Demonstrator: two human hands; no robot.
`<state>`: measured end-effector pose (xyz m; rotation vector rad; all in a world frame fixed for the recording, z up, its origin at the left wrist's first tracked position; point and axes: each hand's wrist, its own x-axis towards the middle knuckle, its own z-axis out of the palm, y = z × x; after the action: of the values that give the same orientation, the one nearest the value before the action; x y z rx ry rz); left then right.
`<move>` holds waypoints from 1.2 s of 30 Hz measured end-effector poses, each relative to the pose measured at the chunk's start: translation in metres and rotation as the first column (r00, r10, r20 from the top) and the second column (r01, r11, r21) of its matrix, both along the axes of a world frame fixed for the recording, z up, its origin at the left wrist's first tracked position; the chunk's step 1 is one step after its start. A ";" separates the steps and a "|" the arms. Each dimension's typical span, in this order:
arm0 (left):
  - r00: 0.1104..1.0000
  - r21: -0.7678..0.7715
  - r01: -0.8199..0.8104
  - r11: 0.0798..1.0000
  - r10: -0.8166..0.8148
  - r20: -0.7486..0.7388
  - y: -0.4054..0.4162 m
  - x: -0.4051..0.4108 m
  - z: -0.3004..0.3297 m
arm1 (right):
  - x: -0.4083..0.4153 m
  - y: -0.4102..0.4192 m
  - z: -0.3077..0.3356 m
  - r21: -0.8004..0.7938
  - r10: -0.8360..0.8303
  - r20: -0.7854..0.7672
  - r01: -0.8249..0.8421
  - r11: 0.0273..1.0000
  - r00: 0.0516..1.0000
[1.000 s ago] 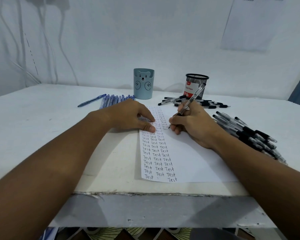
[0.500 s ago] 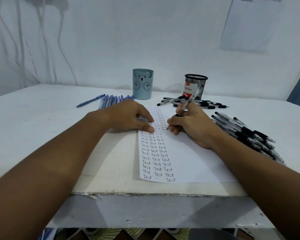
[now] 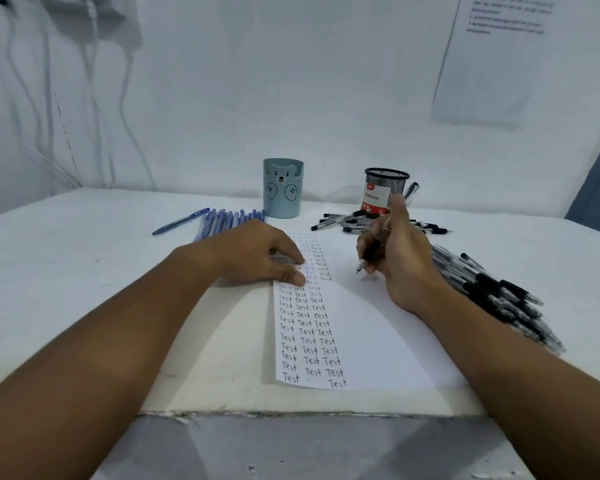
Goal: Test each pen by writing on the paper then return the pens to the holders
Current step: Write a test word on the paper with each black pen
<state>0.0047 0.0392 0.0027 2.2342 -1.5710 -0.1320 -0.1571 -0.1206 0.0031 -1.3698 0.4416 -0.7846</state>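
A white paper [image 3: 371, 327] lies on the table, its left part filled with columns of the word "Test". My left hand [image 3: 257, 254] rests on the sheet's upper left, fingers flat on it. My right hand [image 3: 399, 261] grips a black pen [image 3: 369, 254], its tip lifted just above the blank right side of the paper. A blue bear holder [image 3: 282, 188] and a black mesh holder [image 3: 383, 192] stand at the back.
Several blue pens [image 3: 222, 220] lie left of the bear holder. Black pens [image 3: 347, 221] are scattered before the mesh holder, and a big pile of black pens [image 3: 499, 292] sits by my right forearm. The table's chipped front edge [image 3: 291, 414] is near me.
My right hand has moved right and lifted the pen off the writing column, turning the pen more upright. My left hand has stayed on the paper.
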 end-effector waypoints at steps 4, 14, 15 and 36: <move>1.000 -0.006 -0.002 1.000 0.002 -0.007 0.001 -0.002 0.000 | -0.003 0.000 0.004 0.012 -0.045 0.062 0.044 0.999 0.997; 1.000 -0.023 0.005 1.000 -0.005 -0.016 0.001 -0.005 0.001 | -0.005 0.001 0.003 -0.101 -0.110 0.018 0.111 0.989 0.994; 1.000 -0.024 0.008 1.000 -0.008 -0.017 0.001 -0.005 0.001 | -0.006 0.000 0.004 -0.111 -0.116 0.016 0.117 0.987 0.993; 1.000 -0.029 0.007 1.000 -0.008 -0.028 0.002 -0.003 -0.001 | -0.031 -0.051 0.071 -0.752 -0.521 -0.655 -0.538 0.380 0.547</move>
<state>0.0020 0.0415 0.0014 2.1953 -1.5568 -0.1415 -0.1877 -0.1712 0.0737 -2.9645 0.8009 -0.1632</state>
